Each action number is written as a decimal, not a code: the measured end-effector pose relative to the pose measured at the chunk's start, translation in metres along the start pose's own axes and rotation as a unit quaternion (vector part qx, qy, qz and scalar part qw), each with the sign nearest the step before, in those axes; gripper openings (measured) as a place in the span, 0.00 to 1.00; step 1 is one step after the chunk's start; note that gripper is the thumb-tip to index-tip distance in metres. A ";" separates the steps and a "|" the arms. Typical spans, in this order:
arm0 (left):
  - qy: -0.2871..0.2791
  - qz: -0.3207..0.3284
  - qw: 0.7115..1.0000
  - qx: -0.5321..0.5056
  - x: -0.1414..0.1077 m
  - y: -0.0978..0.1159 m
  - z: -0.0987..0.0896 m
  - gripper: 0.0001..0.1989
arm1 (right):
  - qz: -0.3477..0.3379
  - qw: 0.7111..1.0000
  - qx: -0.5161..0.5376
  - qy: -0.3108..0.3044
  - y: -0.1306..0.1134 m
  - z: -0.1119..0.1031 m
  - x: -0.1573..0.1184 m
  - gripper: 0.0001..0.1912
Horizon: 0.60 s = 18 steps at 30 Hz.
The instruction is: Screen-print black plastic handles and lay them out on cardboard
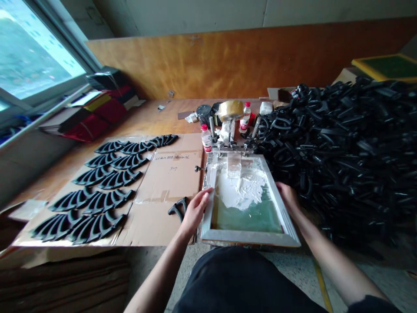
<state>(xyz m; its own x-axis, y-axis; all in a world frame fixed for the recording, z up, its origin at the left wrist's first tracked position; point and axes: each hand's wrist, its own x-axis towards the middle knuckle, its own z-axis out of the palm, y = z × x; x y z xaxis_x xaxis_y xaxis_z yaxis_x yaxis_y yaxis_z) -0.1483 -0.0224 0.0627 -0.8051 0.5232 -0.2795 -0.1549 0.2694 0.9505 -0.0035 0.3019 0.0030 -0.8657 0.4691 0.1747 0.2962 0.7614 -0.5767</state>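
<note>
A metal-edged screen frame (249,235) with green mesh and white paste spread on its upper part lies in front of me, joined to metal clamps at its far end. My left hand (195,211) grips its left edge, thumb on top. At the right edge is my right hand (288,198), its fingers partly hidden by the frame's side. One black curved part (178,208) lies on the cardboard just left of my left hand. Rows of similar black parts (97,226) sit fanned out on the cardboard (159,178) further left.
A large heap of black parts (342,148) fills the right side. Behind the frame stand two red-capped bottles (206,139), a dark tub (204,114) and a tape roll (230,110). Folders (87,117) lie by the window. A wooden board (221,61) stands along the back.
</note>
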 end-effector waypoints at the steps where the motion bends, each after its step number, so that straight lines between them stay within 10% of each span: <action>1: -0.003 -0.012 1.000 0.013 0.001 -0.017 0.002 0.33 | 0.024 0.999 -0.006 0.036 0.003 -0.009 0.009 0.16; 5: 0.007 -0.018 0.994 0.106 0.014 -0.064 0.011 0.34 | -0.066 0.991 -0.052 0.100 -0.045 -0.007 0.054 0.25; 10: 0.014 -0.028 0.990 0.139 0.023 -0.075 0.012 0.31 | -0.139 0.973 -0.161 -0.096 -0.123 0.029 0.089 0.20; 14: 0.022 -0.033 0.990 0.135 0.022 -0.076 0.012 0.30 | -0.172 0.957 -0.168 -0.161 -0.126 0.038 0.056 0.02; 18: 0.018 -0.026 0.989 0.142 0.022 -0.077 0.012 0.29 | -0.310 0.913 -0.151 -0.218 -0.114 0.023 0.011 0.10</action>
<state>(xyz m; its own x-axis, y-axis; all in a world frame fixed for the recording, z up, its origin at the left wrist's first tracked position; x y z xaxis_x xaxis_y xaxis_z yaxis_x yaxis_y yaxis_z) -0.1473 -0.0225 -0.0182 -0.8204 0.4754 -0.3178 -0.0333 0.5150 0.8565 -0.0561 0.2103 0.0526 -0.9634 -0.2672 0.0211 -0.2653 0.9394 -0.2171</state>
